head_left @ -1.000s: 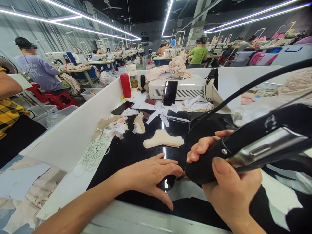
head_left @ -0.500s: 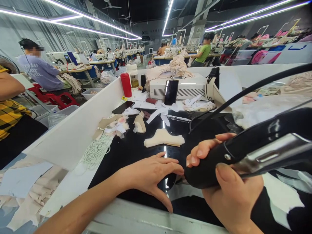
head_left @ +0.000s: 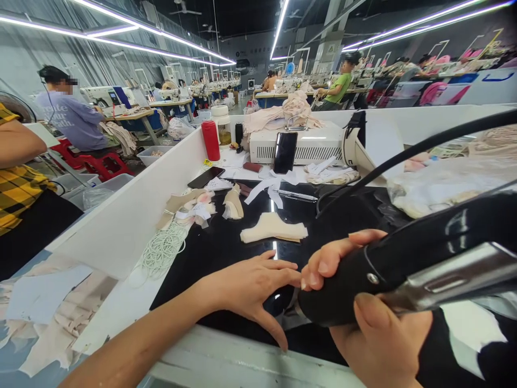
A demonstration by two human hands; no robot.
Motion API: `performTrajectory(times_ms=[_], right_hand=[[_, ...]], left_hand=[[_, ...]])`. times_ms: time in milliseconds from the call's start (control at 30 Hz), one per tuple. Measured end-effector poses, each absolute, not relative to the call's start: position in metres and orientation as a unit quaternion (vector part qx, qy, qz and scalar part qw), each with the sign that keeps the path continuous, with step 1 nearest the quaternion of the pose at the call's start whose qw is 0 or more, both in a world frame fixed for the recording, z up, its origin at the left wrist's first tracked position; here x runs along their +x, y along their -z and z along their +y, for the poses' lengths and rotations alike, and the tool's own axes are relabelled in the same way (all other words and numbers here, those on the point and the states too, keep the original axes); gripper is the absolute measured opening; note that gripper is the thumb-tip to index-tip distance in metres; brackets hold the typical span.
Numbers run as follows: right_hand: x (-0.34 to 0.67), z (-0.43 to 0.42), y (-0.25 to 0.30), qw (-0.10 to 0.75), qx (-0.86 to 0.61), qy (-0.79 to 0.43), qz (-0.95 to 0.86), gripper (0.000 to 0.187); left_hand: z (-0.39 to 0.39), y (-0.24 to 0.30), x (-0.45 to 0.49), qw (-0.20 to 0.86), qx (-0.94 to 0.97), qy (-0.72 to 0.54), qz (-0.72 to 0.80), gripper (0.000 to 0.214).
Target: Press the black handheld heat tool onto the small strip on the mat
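My right hand (head_left: 383, 334) is wrapped round a black hand-held tool (head_left: 428, 264) with a long metal lever on its side and a thick black cable. The tool's front end points down and left, and its tip is hidden. My left hand (head_left: 254, 285) rests on the glossy black surface (head_left: 197, 275) with its fingers spread and nothing in its grasp. Its fingertips are close to the tool's front end; I cannot tell whether they touch. Beyond the left hand lies a stack of cream fabric pieces (head_left: 272, 226).
Pale green cord (head_left: 163, 250) and fabric scraps (head_left: 194, 207) lie at the left. A phone (head_left: 285, 152) leans on a white vented box (head_left: 315, 143); near a red flask (head_left: 210, 140) lies another phone (head_left: 205, 177). A white wall (head_left: 121, 221) borders the table. People sit at sewing machines beyond.
My right hand and the tool have shifted slightly left and down. My left hand keeps almost the same place and spread. The whole view has moved a little.
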State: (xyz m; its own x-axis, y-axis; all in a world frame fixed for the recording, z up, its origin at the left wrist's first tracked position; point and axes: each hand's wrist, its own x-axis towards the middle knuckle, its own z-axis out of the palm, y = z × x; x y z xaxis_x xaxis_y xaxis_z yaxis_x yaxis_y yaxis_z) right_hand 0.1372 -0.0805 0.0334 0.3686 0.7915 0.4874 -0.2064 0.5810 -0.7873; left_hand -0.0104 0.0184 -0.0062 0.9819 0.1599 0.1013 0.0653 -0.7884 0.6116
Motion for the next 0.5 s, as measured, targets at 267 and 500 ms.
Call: performTrajectory(times_ms=[267, 500], right_hand=[[0.132, -0.082, -0.028, 0.755, -0.321, -0.323, -0.471, 0.03], [0.144, -0.081, -0.034, 0.77, -0.328, -0.32, -0.444, 0.039]], left_hand=[[0.019, 0.007, -0.008, 0.308, 0.946, -0.087, 0.05, 0.102], [0.021, 0.01, -0.013, 0.323, 0.939, -0.104, 0.047, 0.076]])
